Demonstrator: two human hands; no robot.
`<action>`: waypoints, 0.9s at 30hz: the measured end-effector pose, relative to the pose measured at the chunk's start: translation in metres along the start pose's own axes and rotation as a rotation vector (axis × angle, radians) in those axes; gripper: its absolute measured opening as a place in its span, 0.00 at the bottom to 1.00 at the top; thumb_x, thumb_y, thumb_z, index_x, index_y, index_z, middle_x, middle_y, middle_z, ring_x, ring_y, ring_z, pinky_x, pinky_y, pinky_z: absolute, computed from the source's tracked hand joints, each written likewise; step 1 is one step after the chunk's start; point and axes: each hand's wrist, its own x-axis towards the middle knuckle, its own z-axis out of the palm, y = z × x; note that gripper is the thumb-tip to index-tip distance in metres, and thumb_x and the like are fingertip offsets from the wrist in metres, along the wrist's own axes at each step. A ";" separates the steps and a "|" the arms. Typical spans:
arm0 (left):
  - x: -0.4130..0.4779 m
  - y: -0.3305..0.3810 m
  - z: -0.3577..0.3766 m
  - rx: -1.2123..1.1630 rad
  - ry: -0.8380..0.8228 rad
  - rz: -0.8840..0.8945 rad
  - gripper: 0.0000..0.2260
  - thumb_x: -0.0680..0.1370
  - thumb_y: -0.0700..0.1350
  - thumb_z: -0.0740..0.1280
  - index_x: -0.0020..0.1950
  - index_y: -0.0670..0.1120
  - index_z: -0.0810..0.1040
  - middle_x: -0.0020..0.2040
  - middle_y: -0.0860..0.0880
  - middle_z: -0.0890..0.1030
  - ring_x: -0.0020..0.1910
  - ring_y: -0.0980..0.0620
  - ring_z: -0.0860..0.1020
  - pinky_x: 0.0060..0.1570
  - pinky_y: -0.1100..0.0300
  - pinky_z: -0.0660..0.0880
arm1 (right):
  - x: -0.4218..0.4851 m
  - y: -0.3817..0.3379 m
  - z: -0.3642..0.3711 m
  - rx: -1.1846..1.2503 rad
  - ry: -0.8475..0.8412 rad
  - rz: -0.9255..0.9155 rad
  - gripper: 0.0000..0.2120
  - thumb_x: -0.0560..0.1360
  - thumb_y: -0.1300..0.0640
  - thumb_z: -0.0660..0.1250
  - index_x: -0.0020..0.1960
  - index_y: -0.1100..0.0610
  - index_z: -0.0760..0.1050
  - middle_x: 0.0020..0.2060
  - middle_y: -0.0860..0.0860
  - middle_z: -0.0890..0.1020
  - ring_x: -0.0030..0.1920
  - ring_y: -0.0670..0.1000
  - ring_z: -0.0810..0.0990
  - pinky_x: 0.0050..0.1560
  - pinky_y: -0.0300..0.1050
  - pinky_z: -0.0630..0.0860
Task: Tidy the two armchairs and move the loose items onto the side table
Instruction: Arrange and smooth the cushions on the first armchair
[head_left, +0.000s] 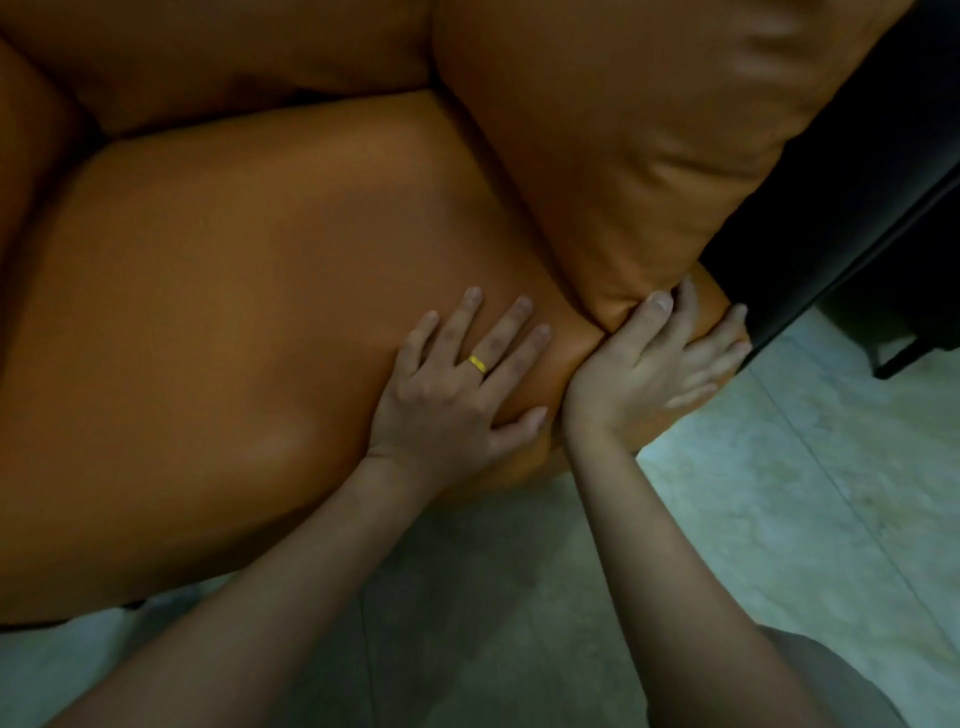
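Seat (234, 312): your left hand (452, 395) flat on its front right corner, fingers spread.
Armrest (623, 156): your right hand (639, 374) curled round its front end.
Floor (779, 493): open at right.

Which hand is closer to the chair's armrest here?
Right. The right hand holds the front corner of the armrest, thumb on its inner side. The left hand lies flat on the seat cushion beside it, fingertips just short of the armrest.
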 end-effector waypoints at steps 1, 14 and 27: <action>-0.001 0.001 -0.002 -0.009 -0.023 -0.004 0.27 0.78 0.64 0.59 0.75 0.55 0.70 0.77 0.51 0.68 0.75 0.41 0.68 0.69 0.41 0.66 | -0.001 -0.001 -0.002 -0.067 0.044 -0.022 0.25 0.80 0.39 0.49 0.72 0.43 0.72 0.80 0.50 0.57 0.81 0.57 0.48 0.76 0.65 0.47; 0.007 0.004 -0.063 -0.227 -0.532 -0.121 0.23 0.81 0.49 0.59 0.77 0.51 0.66 0.80 0.50 0.62 0.78 0.42 0.60 0.73 0.41 0.60 | 0.016 -0.027 -0.129 -0.384 -0.905 0.148 0.34 0.79 0.32 0.56 0.80 0.38 0.49 0.78 0.46 0.58 0.72 0.56 0.67 0.68 0.56 0.70; 0.037 0.018 -0.348 -0.627 -1.179 -0.634 0.20 0.85 0.50 0.55 0.76 0.47 0.70 0.72 0.46 0.74 0.71 0.46 0.72 0.68 0.53 0.70 | 0.005 -0.222 -0.371 -0.636 -1.187 0.538 0.25 0.80 0.50 0.63 0.76 0.52 0.66 0.65 0.58 0.78 0.63 0.58 0.78 0.62 0.50 0.74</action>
